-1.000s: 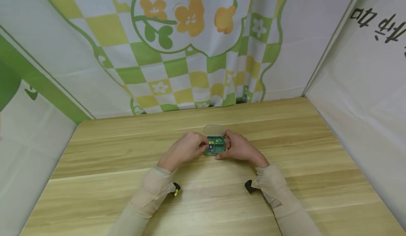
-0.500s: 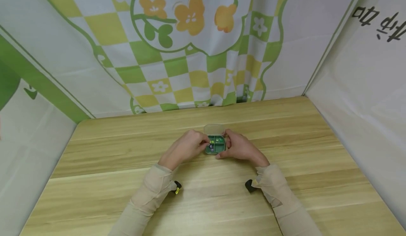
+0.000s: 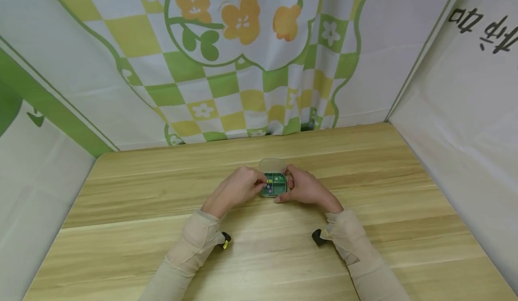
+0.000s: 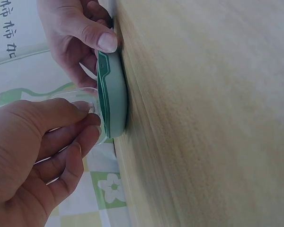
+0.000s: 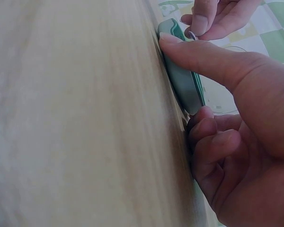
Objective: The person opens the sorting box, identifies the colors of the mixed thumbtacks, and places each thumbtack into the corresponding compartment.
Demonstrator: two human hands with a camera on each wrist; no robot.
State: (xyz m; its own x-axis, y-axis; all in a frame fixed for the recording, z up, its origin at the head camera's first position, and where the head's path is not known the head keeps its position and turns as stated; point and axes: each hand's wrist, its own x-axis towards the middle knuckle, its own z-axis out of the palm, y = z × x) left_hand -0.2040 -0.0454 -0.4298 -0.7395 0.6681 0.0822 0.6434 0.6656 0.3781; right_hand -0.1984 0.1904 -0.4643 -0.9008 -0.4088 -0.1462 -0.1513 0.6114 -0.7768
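Observation:
A small green pill box (image 3: pixel 279 187) sits on the table in the head view, its clear lid (image 3: pixel 272 165) raised at the back. Dividers split it into compartments; yellow and purple pills (image 3: pixel 269 186) lie in the left ones, with a few pale and green bits at the back right. My right hand (image 3: pixel 307 187) grips the box's right side, thumb at the front edge, as the right wrist view confirms. Over the left compartments, my left hand (image 3: pixel 239 187) pinches a tiny pale pill (image 4: pixel 91 109) between thumb and forefinger. Its exact shape is mostly hidden by the fingertips.
The wooden table (image 3: pixel 141 193) extends around both hands. A checked, flowered curtain (image 3: pixel 238 85) hangs along its back edge, and white panels (image 3: pixel 465 112) stand at the sides. Each wrist carries a strapped black camera piece (image 3: pixel 319 237).
My left fingertips have shifted very slightly rightward at the box's left compartments over the last second. My right hand and the pill box have stayed practically in place.

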